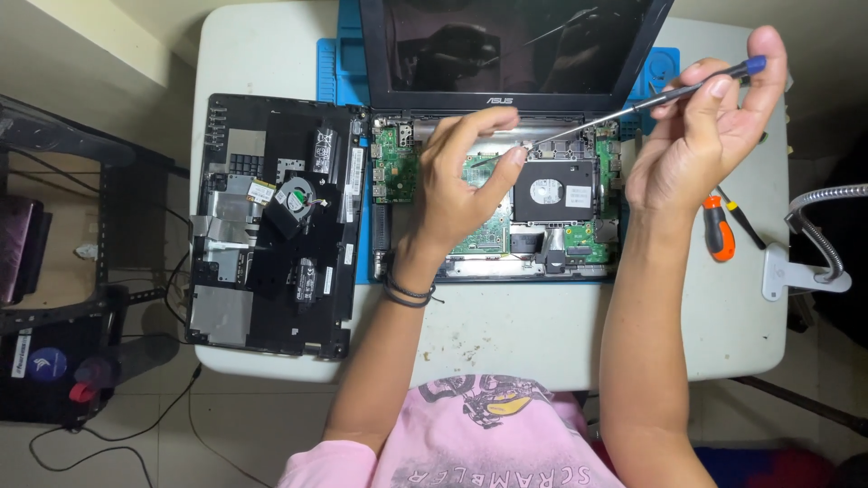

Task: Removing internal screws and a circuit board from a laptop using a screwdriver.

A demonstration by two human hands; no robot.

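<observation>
Right hand (701, 136) pinching a slim screwdriver (633, 107), tip down on the opened laptop (497, 194) — left hand (461, 176) curled, fingertips pressed beside the tip, removed bottom cover (271, 226) alongside.

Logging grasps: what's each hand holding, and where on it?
Right hand pinches a thin screwdriver near its blue handle end. Left hand holds nothing; fingertips rest on the opened laptop by the tip.

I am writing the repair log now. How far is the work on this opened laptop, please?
Done: the bottom cover, with its fan, is off and lies beside the laptop, whose green circuit board is exposed. In hand: the right hand holds a thin screwdriver, its tip near the top edge of the black hard drive; the left hand steadies there. Left: the drive still sits in its bay. An orange-handled screwdriver lies unused.
</observation>
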